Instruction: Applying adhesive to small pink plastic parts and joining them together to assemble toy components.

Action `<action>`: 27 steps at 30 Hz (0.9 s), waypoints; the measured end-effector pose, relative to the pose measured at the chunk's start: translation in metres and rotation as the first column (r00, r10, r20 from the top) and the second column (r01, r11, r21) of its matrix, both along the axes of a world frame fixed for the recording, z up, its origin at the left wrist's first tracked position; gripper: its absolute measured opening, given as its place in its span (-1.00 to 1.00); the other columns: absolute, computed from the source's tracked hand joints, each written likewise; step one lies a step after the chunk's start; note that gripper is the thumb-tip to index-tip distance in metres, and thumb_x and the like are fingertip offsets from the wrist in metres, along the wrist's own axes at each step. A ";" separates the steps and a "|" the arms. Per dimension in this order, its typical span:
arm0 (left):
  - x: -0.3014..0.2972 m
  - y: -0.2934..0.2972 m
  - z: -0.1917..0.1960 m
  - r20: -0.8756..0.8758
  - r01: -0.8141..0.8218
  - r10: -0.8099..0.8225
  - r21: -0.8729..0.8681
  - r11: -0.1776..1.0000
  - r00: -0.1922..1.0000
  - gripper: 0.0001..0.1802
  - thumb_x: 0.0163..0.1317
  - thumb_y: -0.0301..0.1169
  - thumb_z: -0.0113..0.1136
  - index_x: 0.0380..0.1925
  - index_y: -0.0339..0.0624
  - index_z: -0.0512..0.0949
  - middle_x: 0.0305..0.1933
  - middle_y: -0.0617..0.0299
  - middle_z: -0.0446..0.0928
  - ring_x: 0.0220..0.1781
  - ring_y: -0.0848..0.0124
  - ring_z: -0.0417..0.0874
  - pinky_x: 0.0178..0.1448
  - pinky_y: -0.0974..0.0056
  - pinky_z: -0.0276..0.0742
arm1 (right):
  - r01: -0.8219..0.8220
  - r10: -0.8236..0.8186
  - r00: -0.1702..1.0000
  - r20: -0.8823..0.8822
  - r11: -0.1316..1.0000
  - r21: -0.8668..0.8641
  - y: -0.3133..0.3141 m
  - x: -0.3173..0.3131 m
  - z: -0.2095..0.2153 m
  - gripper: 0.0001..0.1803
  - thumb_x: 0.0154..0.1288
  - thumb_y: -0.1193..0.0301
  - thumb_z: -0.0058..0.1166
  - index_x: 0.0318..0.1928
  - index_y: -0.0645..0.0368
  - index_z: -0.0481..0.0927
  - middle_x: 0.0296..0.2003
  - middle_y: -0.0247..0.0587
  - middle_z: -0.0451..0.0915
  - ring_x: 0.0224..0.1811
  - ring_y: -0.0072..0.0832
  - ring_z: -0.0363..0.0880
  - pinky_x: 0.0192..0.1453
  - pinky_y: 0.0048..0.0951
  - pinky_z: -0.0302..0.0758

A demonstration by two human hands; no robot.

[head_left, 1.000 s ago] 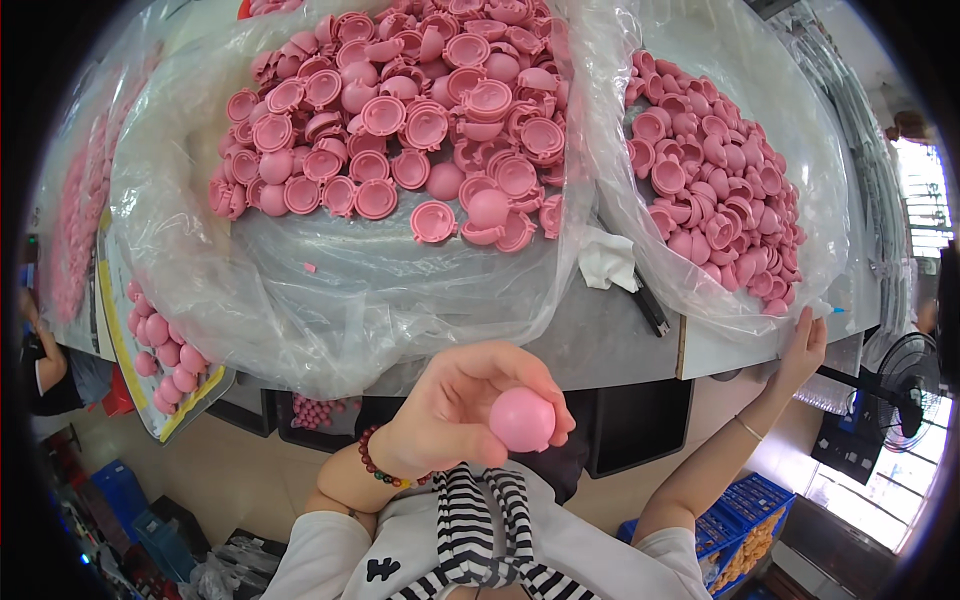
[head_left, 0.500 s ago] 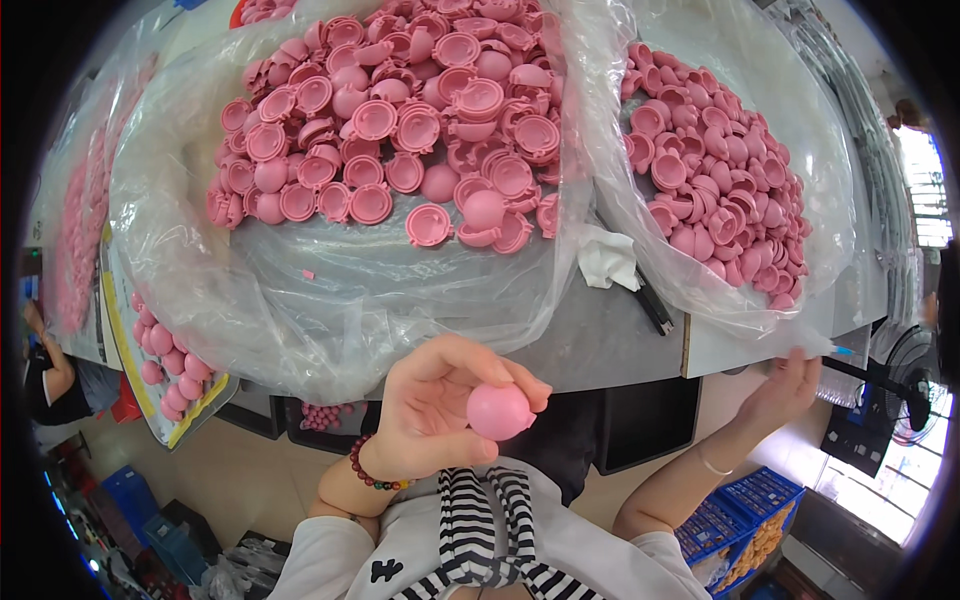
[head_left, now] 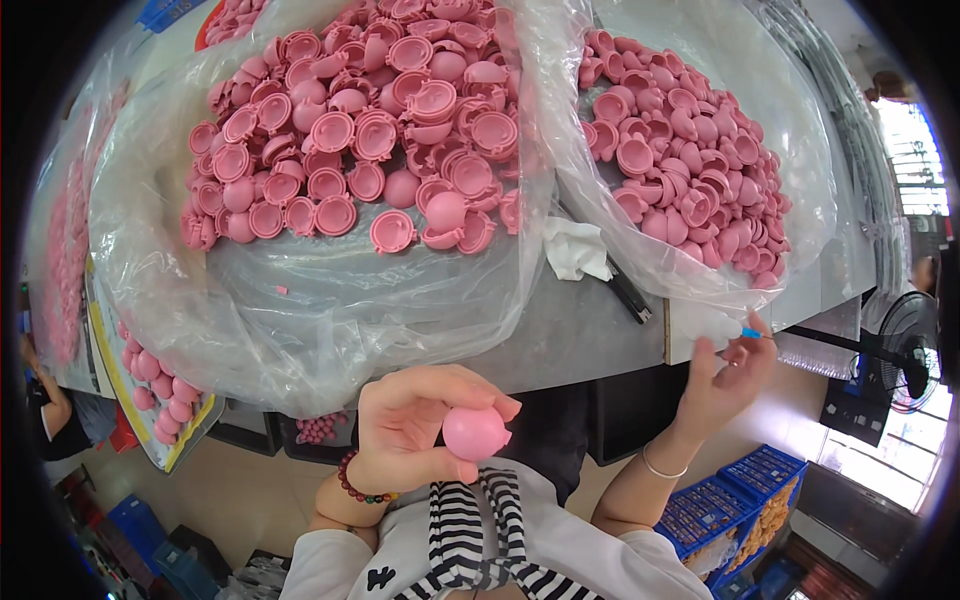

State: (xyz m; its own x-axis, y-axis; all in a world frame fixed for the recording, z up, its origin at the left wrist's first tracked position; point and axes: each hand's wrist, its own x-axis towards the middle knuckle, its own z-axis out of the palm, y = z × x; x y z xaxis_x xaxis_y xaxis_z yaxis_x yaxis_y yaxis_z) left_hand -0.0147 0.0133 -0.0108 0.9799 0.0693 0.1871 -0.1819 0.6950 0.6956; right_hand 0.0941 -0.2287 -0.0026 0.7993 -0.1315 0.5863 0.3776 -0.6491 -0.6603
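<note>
Ball (head_left: 473, 434) pinched in left hand (head_left: 402, 428) — pink shells (head_left: 335, 132) at eleven o'clock.
Right hand (head_left: 720, 390) at three o'clock grips a blue-tipped item (head_left: 750, 333).

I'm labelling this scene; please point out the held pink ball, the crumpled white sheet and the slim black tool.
Pink ball (head_left: 473, 434), head view: middle of its rounded side.
Crumpled white sheet (head_left: 576, 250), head view: its middle.
Slim black tool (head_left: 628, 290), head view: mid-length.

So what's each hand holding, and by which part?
Left hand: pink ball, by its rounded sides, between thumb and fingers. Right hand: at small blue tip; grip can't be told.
</note>
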 end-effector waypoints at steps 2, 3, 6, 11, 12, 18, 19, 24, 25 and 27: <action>0.003 -0.001 0.003 0.013 0.003 -0.003 0.019 1.000 1.000 -0.48 -0.24 -0.63 0.35 -0.16 -0.42 0.42 -0.17 -0.09 0.47 -0.10 0.18 0.53 -0.03 0.20 0.47 | -0.076 0.056 0.961 0.272 0.995 0.065 -0.001 -0.008 0.000 -0.57 -0.09 0.50 0.15 -0.14 0.24 0.35 -0.39 -0.26 0.28 -0.39 -0.49 0.23 -0.24 -0.53 0.23; 0.004 -0.003 0.004 0.023 0.009 -0.010 0.040 0.999 1.000 -0.49 -0.22 -0.65 0.33 -0.15 -0.41 0.42 -0.16 -0.10 0.47 -0.10 0.19 0.53 -0.03 0.21 0.47 | -0.102 0.101 0.915 0.391 0.995 -0.018 0.006 -0.013 0.004 -0.57 -0.09 0.50 0.15 -0.14 0.24 0.36 -0.42 -0.26 0.28 -0.40 -0.48 0.24 -0.24 -0.51 0.24; 0.002 -0.004 0.005 -0.027 -0.014 0.016 0.078 0.997 1.000 -0.51 -0.17 -0.68 0.28 -0.14 -0.42 0.40 -0.13 -0.12 0.45 -0.07 0.19 0.53 -0.03 0.21 0.47 | -0.418 0.499 0.864 0.071 0.789 -0.451 0.061 -0.011 0.028 -0.68 -0.17 0.63 0.11 -0.27 0.25 0.51 -0.24 -0.15 0.46 -0.30 -0.35 0.39 -0.25 -0.50 0.35; 0.000 -0.012 0.012 -0.046 -0.132 0.140 0.146 0.980 0.989 -0.52 -0.15 -0.68 0.27 -0.14 -0.43 0.39 -0.08 -0.15 0.43 -0.05 0.19 0.51 0.01 0.21 0.47 | -0.553 0.508 0.830 -0.230 0.695 -0.459 0.097 0.010 0.014 -0.74 -0.13 0.68 0.06 -0.30 0.28 0.53 -0.32 -0.19 0.48 -0.32 -0.28 0.40 -0.24 -0.41 0.36; -0.001 -0.011 0.012 -0.071 -0.166 0.176 0.130 0.978 0.982 -0.52 -0.14 -0.67 0.28 -0.14 -0.44 0.38 -0.08 -0.15 0.43 -0.04 0.18 0.50 0.03 0.20 0.47 | -0.588 0.566 0.799 -0.203 0.667 -0.457 0.094 0.012 0.011 -0.66 -0.20 0.65 0.04 -0.26 0.24 0.53 -0.36 -0.24 0.47 -0.33 -0.32 0.40 -0.27 -0.46 0.37; 0.002 -0.004 0.011 0.029 -0.158 0.155 0.235 0.959 0.987 -0.52 -0.16 -0.66 0.29 -0.14 -0.47 0.41 -0.12 -0.14 0.46 -0.07 0.21 0.52 0.00 0.25 0.46 | -0.747 0.747 0.658 0.101 0.629 0.215 0.082 -0.027 0.032 -0.79 -0.20 0.62 0.17 -0.45 0.09 0.60 -0.41 -0.32 0.55 -0.36 -0.32 0.48 -0.25 -0.36 0.45; 0.003 -0.006 0.011 0.038 -0.141 0.136 0.267 0.953 0.990 -0.52 -0.17 -0.66 0.30 -0.15 -0.47 0.42 -0.15 -0.13 0.48 -0.08 0.23 0.53 -0.03 0.27 0.47 | -0.783 0.784 0.610 0.116 0.574 0.242 0.087 -0.032 0.031 -0.79 -0.17 0.60 0.18 -0.43 0.08 0.59 -0.36 -0.30 0.56 -0.31 -0.31 0.51 -0.20 -0.36 0.46; 0.001 -0.004 0.016 0.001 -0.198 0.220 0.446 0.873 0.975 -0.56 -0.21 -0.60 0.34 -0.21 -0.42 0.49 -0.24 0.01 0.55 -0.21 0.28 0.58 -0.13 0.32 0.48 | -0.878 0.880 0.475 -0.006 0.474 -0.059 0.080 -0.037 0.034 -0.77 -0.07 0.53 0.16 -0.30 0.09 0.58 -0.18 -0.25 0.56 -0.10 -0.41 0.53 0.14 -0.31 0.33; 0.001 -0.003 0.017 0.017 -0.186 0.211 0.539 0.821 0.977 -0.58 -0.21 -0.57 0.34 -0.24 -0.40 0.51 -0.26 0.03 0.56 -0.24 0.27 0.59 -0.15 0.32 0.48 | -0.876 0.878 0.477 -0.045 0.471 -0.104 0.080 -0.038 0.038 -0.75 -0.06 0.52 0.15 -0.26 0.10 0.58 -0.20 -0.25 0.57 -0.08 -0.39 0.52 0.20 -0.29 0.26; 0.003 -0.002 0.019 0.029 -0.175 0.201 0.626 0.760 0.979 -0.60 -0.21 -0.53 0.34 -0.27 -0.39 0.52 -0.29 0.05 0.56 -0.28 0.26 0.60 -0.18 0.32 0.48 | -0.874 0.872 0.483 -0.073 0.476 -0.099 0.080 -0.038 0.039 -0.75 -0.06 0.52 0.15 -0.27 0.11 0.58 -0.21 -0.26 0.58 -0.07 -0.38 0.52 0.20 -0.28 0.26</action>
